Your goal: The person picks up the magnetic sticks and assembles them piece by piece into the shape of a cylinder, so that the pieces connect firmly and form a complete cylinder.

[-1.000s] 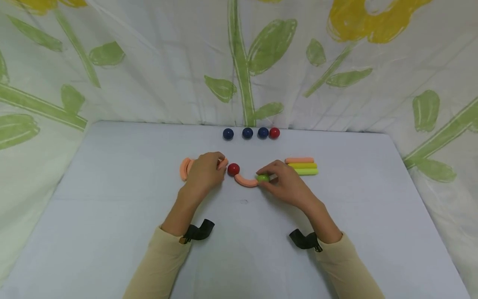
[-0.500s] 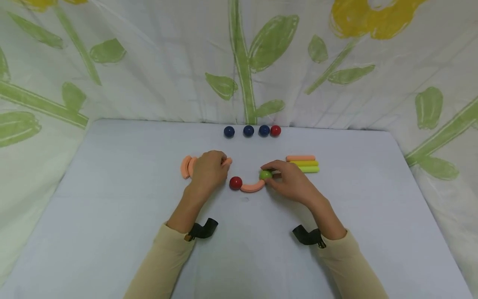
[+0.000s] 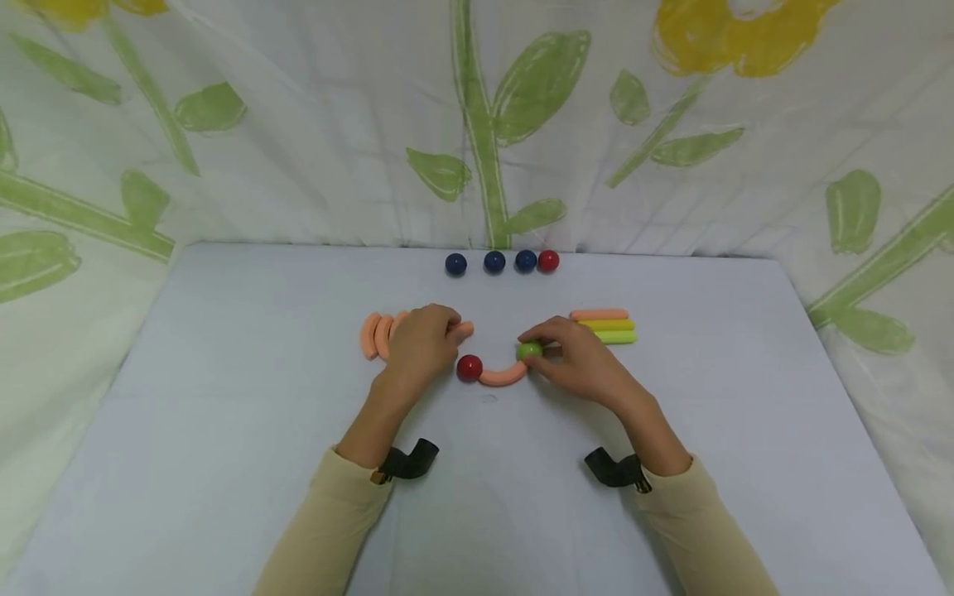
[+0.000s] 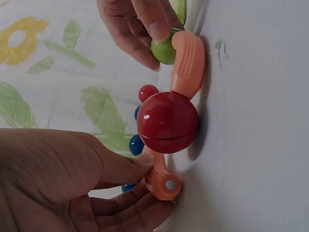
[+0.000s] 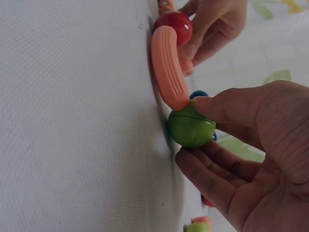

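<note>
No text, label, brand, number or sign can be read in any of the three views. The printed cloth (image 3: 298,124) behind the table bears only painted green leaves and yellow blossoms, no letters. The balls and the curved and straight sticks are plain coloured, without markings. The small round silver spot on the end of the orange curved piece (image 4: 164,181), at the lower middle of the left wrist view, looks like a bare metal disc; it may carry nothing, but it is too small to tell.
</note>
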`<state>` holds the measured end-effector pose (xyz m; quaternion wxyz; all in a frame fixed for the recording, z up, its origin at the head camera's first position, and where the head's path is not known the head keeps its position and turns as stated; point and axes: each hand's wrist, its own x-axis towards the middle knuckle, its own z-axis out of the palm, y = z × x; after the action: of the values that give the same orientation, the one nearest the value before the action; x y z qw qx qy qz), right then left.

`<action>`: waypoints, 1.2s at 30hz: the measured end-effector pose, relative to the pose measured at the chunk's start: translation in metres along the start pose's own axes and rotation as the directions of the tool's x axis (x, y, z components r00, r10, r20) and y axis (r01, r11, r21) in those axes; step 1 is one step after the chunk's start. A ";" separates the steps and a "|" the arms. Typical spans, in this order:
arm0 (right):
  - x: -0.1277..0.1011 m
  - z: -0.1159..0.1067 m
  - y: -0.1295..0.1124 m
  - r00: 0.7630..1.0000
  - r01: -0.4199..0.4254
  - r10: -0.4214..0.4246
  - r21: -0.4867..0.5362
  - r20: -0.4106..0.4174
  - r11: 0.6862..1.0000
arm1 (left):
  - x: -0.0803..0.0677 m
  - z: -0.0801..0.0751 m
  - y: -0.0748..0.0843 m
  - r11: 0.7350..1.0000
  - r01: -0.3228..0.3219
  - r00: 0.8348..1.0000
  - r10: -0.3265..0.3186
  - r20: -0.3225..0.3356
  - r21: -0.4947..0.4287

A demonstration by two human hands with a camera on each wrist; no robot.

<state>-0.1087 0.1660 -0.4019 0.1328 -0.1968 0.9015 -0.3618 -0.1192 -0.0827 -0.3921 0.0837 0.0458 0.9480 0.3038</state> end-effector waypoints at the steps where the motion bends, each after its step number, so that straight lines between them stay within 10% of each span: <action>1: 0.000 0.000 0.000 1.000 -0.001 0.001 -0.001 0.001 1.000 | 0.000 0.001 0.000 1.000 -0.001 1.000 0.001 0.009 -0.013; 14: 0.001 0.003 0.003 1.000 0.024 -0.024 -0.001 0.015 1.000 | 0.005 -0.011 -0.004 0.977 0.100 0.994 -0.088 0.070 -0.188; 36: 0.002 -0.002 0.002 1.000 0.021 -0.021 0.039 0.009 0.999 | 0.006 -0.004 -0.005 0.976 0.092 0.991 -0.070 0.116 -0.196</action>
<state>-0.1121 0.1677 -0.4018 0.1372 -0.2053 0.8916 -0.3797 -0.1258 -0.0881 -0.3928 0.1516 0.0148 0.9076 0.3913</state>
